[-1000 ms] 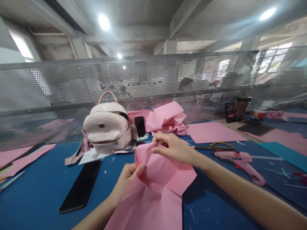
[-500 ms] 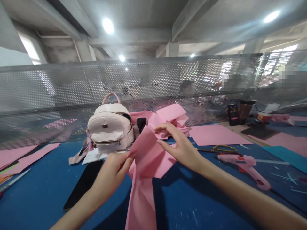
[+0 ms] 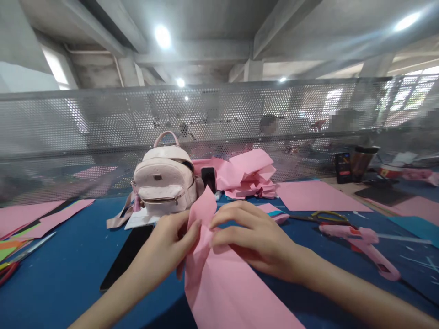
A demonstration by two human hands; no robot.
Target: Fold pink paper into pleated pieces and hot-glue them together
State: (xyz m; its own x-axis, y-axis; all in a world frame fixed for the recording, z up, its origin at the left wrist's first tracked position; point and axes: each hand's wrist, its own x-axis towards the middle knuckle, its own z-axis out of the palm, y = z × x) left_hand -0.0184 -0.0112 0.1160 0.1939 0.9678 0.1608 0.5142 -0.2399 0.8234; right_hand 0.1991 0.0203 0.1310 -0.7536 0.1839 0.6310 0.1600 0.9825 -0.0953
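Observation:
A long sheet of pink paper (image 3: 236,292) rises from the near edge of the view, its upper end gathered and creased between both hands. My left hand (image 3: 174,242) pinches it on the left side, thumb in front and fingers behind. My right hand (image 3: 255,242) grips the gathered fold from the right with curled fingers and thumb. Above the hands a pointed tip of the paper stands up. Behind it are a white backpack (image 3: 164,178) and a heap of crumpled pink paper (image 3: 248,171). Beneath my left forearm lies a black tablet-like slab (image 3: 128,256).
On the right lie a pink glue gun (image 3: 363,244), scissors (image 3: 322,217) and a flat pink sheet (image 3: 318,195). A phone (image 3: 343,167) stands beside a dark tumbler (image 3: 361,164). Red-handled scissors (image 3: 10,272) are at the left. A perforated metal screen (image 3: 236,109) closes off the back.
My right hand has come down and inward to grip the paper near my left hand. The paper's broad upper flap is now gathered into a narrow tip, and its lower part spreads rightward.

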